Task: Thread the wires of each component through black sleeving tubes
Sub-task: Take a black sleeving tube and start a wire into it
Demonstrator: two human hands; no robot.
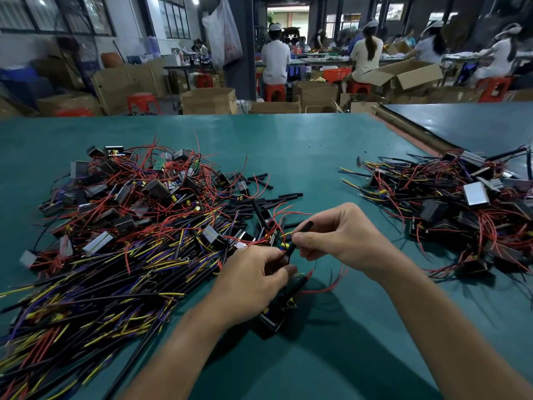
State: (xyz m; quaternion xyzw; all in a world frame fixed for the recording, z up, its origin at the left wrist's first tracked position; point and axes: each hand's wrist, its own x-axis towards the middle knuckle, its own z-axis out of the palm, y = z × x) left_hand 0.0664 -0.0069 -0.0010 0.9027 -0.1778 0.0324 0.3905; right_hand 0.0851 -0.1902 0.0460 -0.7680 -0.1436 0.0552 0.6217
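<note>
My right hand (343,235) pinches a short black sleeving tube (300,233) that slants up to the right. My left hand (253,281) pinches the wires of a black component (274,316), which hangs just below it over the table. The tube's lower end meets those wires between my two hands. Thin red wires (326,287) from the component curl out to the right under my right wrist. Loose black tubes (277,197) lie on the green mat behind my hands.
A big heap of components with red, yellow and purple wires (124,241) fills the left of the green table (302,148). A second heap (461,209) lies at the right. Beyond the far edge stand cardboard boxes, red stools and seated workers.
</note>
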